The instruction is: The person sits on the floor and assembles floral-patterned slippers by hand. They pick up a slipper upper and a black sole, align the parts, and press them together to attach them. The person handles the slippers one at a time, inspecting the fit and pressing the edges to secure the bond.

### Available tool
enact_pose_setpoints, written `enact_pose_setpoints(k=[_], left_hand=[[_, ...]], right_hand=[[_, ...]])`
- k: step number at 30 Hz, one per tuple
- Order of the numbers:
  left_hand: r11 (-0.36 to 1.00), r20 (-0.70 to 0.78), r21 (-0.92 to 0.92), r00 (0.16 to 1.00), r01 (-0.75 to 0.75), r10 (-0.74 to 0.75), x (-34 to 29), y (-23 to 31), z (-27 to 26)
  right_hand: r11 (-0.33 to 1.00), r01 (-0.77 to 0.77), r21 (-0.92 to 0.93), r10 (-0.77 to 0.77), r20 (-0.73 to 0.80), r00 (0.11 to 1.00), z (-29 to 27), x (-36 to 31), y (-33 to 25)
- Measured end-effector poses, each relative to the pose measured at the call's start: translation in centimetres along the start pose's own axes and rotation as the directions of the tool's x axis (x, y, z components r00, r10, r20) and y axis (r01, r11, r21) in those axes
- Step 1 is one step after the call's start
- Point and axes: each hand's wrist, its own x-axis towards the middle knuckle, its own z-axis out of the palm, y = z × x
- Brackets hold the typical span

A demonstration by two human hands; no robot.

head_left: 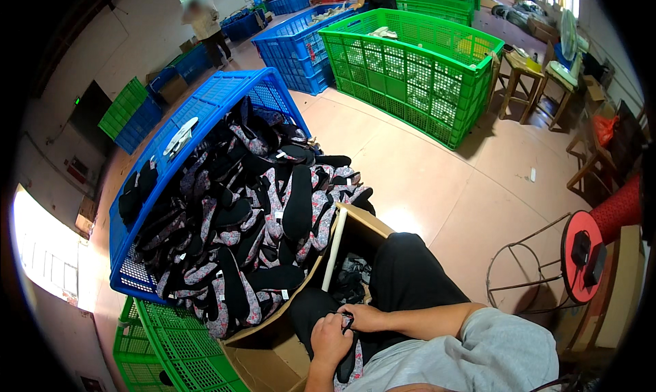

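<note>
A slipper [357, 366] with floral cloth and black parts lies across my lap, partly hidden under my hands and arm. My left hand [331, 339] is closed on its upper end, fingers bent over the edge. Against those fingertips, my right hand [364, 317] pinches the same end of the slipper. Exactly what the fingertips press on is too small to make out. In front and to the left, a large heap of similar slippers [297, 204], black and pink-grey floral, spills out of a tipped blue plastic crate [225, 99].
Beside my knees is an open cardboard box [263, 365] with a pale rod [335, 248] and dark scraps. Green crates [184, 351] stand at lower left, another green crate [410, 71] ahead. A red round stool [583, 255] is on the right. People stand farther back.
</note>
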Motion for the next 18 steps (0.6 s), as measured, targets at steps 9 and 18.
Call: enact_pose_setpoints(k=[9, 18], left_hand=[[1.000, -0.001, 0.008, 1.000, -0.005, 0.005, -0.08, 0.00, -0.08], [1.000, -0.006, 0.007, 1.000, -0.012, 0.012, -0.05, 0.02, 0.10]], right_hand=[[1.000, 0.026, 0.003, -0.026, -0.007, 1.000, 0.49, 0.31, 0.63], [0.999, 0.031, 0.004, -0.031, -0.010, 0.999, 0.59, 0.41, 1.10]])
